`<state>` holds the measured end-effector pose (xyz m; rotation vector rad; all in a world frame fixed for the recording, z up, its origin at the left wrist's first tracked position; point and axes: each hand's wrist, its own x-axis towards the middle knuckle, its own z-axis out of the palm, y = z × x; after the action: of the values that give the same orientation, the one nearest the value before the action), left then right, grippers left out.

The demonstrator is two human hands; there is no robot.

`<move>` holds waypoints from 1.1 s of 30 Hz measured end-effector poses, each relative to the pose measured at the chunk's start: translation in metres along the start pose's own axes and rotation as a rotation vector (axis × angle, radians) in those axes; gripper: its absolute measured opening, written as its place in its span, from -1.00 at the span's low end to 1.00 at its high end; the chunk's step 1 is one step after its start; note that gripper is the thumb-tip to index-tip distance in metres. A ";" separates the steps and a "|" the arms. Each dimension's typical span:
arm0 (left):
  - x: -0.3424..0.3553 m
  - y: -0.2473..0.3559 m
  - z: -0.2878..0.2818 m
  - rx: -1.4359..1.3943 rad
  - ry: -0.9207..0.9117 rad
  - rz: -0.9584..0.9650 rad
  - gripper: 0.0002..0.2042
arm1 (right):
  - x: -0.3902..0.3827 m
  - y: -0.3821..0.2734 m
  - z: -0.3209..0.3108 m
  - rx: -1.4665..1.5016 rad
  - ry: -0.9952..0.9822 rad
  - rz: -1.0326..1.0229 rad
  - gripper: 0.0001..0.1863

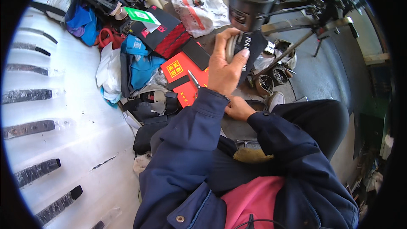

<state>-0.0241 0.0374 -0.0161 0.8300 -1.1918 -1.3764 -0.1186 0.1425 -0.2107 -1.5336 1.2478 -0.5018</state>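
My left hand (pixel 224 68) grips a black flat item (pixel 253 42) with white lettering and a pale rounded edge, held up just under a dark cylindrical housing (pixel 254 4). My right hand (pixel 239 108) is lower, beside my left wrist and partly behind it; its fingertips are hidden, and I cannot make out whether it holds anything. Just left of my hands lie red printed boxes (pixel 180 91) with black bands and a slim silver tool (pixel 193 77) on them.
A white board (pixel 85 131) with dark strips fills the left. Bags (pixel 142 65), a black-and-red box (pixel 171 44) and a plastic bag (pixel 199 8) crowd the upper left and centre. A metal frame (pixel 313 38) stands upper right, above tins (pixel 264 85) of small parts.
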 end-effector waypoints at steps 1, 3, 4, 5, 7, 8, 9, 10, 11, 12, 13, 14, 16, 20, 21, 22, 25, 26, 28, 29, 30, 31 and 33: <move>0.000 0.001 -0.001 0.009 -0.008 0.001 -0.60 | 0.020 -0.001 0.017 -0.030 0.012 -0.123 -0.59; -0.003 0.003 -0.001 -0.027 -0.018 -0.015 -0.59 | 0.028 0.000 0.029 0.308 -0.027 -0.003 -0.60; -0.003 0.003 -0.002 -0.009 -0.010 -0.059 -0.58 | 0.027 0.000 0.031 0.265 -0.046 -0.069 -0.60; -0.003 0.004 -0.002 0.001 -0.015 -0.038 -0.57 | 0.027 -0.001 0.033 0.242 -0.083 -0.053 -0.59; -0.002 0.005 -0.003 0.050 -0.022 -0.031 -0.55 | 0.040 -0.011 0.049 0.530 0.124 -0.099 -0.56; -0.003 0.005 -0.004 0.041 -0.034 -0.049 -0.53 | 0.046 -0.014 0.053 0.467 0.129 -0.079 -0.56; -0.004 0.005 -0.004 -0.020 -0.052 -0.048 -0.50 | 0.048 -0.016 0.056 0.388 0.124 -0.042 -0.56; -0.005 0.005 -0.004 -0.054 -0.061 -0.065 -0.48 | 0.051 -0.017 0.059 0.250 0.088 0.007 -0.56; -0.006 0.005 -0.004 -0.093 -0.077 -0.071 -0.45 | 0.053 -0.018 0.061 0.138 0.055 0.044 -0.56; -0.007 0.006 -0.004 -0.119 -0.093 -0.084 -0.43 | 0.055 -0.018 0.062 0.043 0.023 0.079 -0.56; -0.007 0.007 -0.005 -0.145 -0.109 -0.097 -0.40 | 0.056 -0.018 0.061 -0.029 -0.004 0.103 -0.56; -0.007 0.009 -0.006 -0.135 -0.123 -0.091 -0.38 | 0.056 -0.019 0.060 -0.090 -0.025 0.124 -0.56; -0.006 0.011 -0.009 -0.112 -0.150 -0.070 -0.34 | 0.057 -0.021 0.057 -0.186 -0.061 0.151 -0.56; -0.005 0.013 -0.009 -0.169 -0.176 -0.046 -0.25 | 0.059 -0.027 0.056 -0.312 -0.114 0.186 -0.56; -0.004 0.013 -0.010 -0.182 -0.197 -0.045 -0.21 | 0.060 -0.028 0.056 -0.338 -0.122 0.188 -0.56; -0.004 0.012 -0.010 -0.186 -0.200 -0.049 -0.21 | 0.061 -0.028 0.056 -0.357 -0.131 0.192 -0.56; -0.005 0.009 -0.011 -0.196 -0.201 -0.068 -0.19 | 0.065 -0.028 0.059 -0.406 -0.155 0.202 -0.55; -0.005 0.008 -0.012 -0.185 -0.207 -0.054 -0.18 | 0.065 -0.028 0.060 -0.407 -0.159 0.204 -0.55; -0.005 0.006 -0.013 -0.158 -0.215 -0.039 -0.18 | 0.069 -0.028 0.061 -0.432 -0.174 0.208 -0.55; -0.005 0.005 -0.013 -0.161 -0.215 -0.041 -0.18 | 0.069 -0.028 0.062 -0.440 -0.181 0.213 -0.55; -0.005 0.004 -0.013 -0.164 -0.215 -0.043 -0.17 | 0.070 -0.028 0.062 -0.450 -0.189 0.214 -0.55; -0.004 0.004 -0.013 -0.164 -0.215 -0.046 -0.17 | 0.070 -0.029 0.062 -0.457 -0.195 0.214 -0.55; -0.004 0.004 -0.013 -0.147 -0.218 -0.028 -0.16 | 0.071 -0.030 0.061 -0.463 -0.211 0.220 -0.55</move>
<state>-0.0099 0.0386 -0.0157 0.6061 -1.2303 -1.5879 -0.0290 0.1043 -0.2262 -1.7459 1.4050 0.1026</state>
